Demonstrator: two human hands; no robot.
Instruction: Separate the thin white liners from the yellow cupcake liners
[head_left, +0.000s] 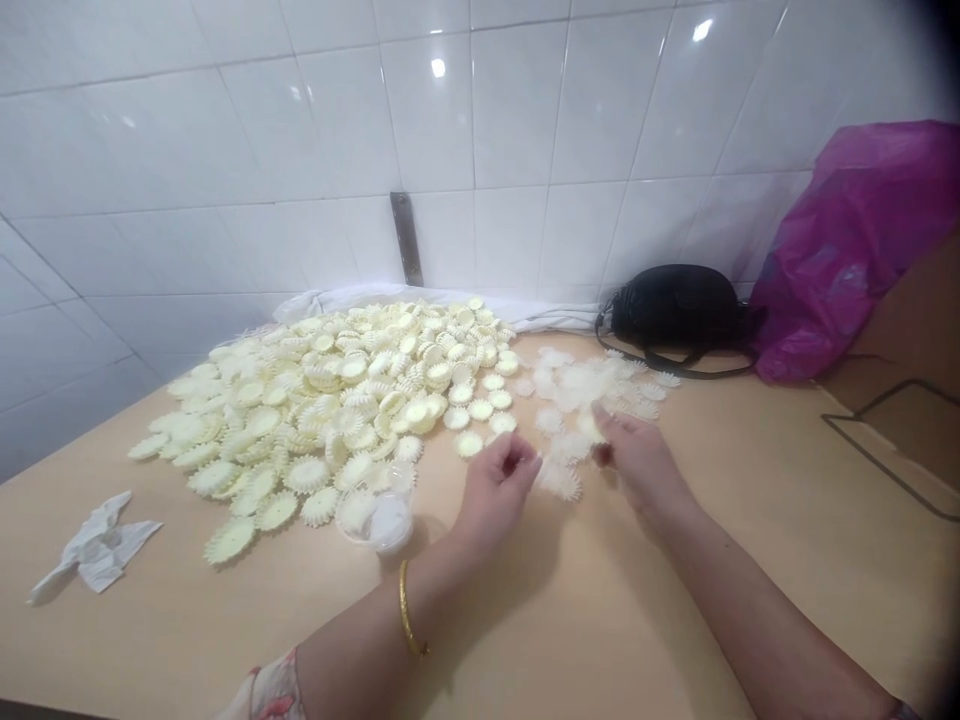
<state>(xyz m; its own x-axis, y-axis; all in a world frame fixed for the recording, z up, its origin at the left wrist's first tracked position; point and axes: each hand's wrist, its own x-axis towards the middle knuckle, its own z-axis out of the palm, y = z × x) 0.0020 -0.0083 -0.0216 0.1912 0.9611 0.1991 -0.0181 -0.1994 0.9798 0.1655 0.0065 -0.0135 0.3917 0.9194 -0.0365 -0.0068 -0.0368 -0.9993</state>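
Tan table (pixel 202 630) under discs (pixel 322 400); white-tiled wall (pixel 517 110) behind.

Heap of discs (pixel 330 395) matt, rough-edged; in front of heap, clear smooth plastic tub (pixel 391 528); behind heap, creased cloth (pixel 551 317) and glossy wall tiles (pixel 511 110); far right of heap, shiny crinkled plastic bag (pixel 862 240); under heap, smooth wood-look worktop (pixel 300 605).

A white tiled wall (pixel 517 115) (glossy, dotted with bright reflections (pixel 438 67)) bears a dark strip (pixel 406 240) and stands behind a tan table (pixel 180 640).
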